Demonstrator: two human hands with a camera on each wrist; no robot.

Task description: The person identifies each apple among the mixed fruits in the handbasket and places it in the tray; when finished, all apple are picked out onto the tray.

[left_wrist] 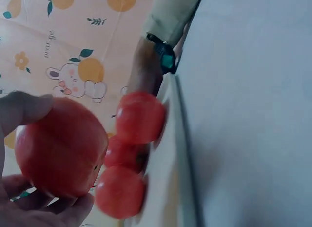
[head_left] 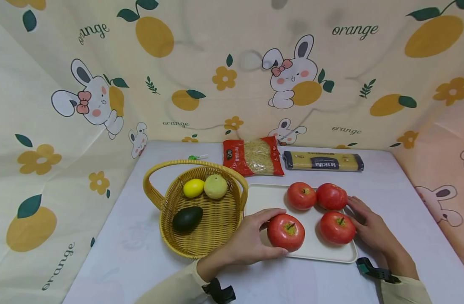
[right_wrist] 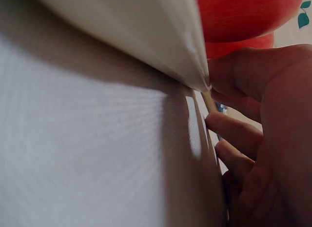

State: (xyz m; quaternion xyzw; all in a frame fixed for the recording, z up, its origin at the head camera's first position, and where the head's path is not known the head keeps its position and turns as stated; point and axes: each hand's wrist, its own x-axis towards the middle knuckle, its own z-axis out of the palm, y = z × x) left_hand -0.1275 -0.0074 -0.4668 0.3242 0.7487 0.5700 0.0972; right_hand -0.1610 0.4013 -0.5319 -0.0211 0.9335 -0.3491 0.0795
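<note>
My left hand [head_left: 250, 240] holds a red apple [head_left: 286, 232] over the left front part of a white tray [head_left: 262, 192]. In the left wrist view the thumb is on one side of this apple [left_wrist: 61, 146] and the fingers are on the other, with the apple raised off the tray. My right hand [head_left: 374, 226] is at the tray's right edge. In the right wrist view its thumb [right_wrist: 239, 73] touches the tray rim [right_wrist: 187, 66], and its other fingers extend along the edge. Beside that hand, three more apples [head_left: 337, 228] sit on the tray.
Left of the tray stands a yellow wicker basket [head_left: 167, 236] with a tall handle, holding a lemon [head_left: 194, 188], a pale green round fruit [head_left: 215, 186] and an avocado [head_left: 188, 219]. Behind lie a red-ended pasta bag [head_left: 253, 156], a spaghetti pack [head_left: 324, 161] and a small green item [head_left: 197, 157].
</note>
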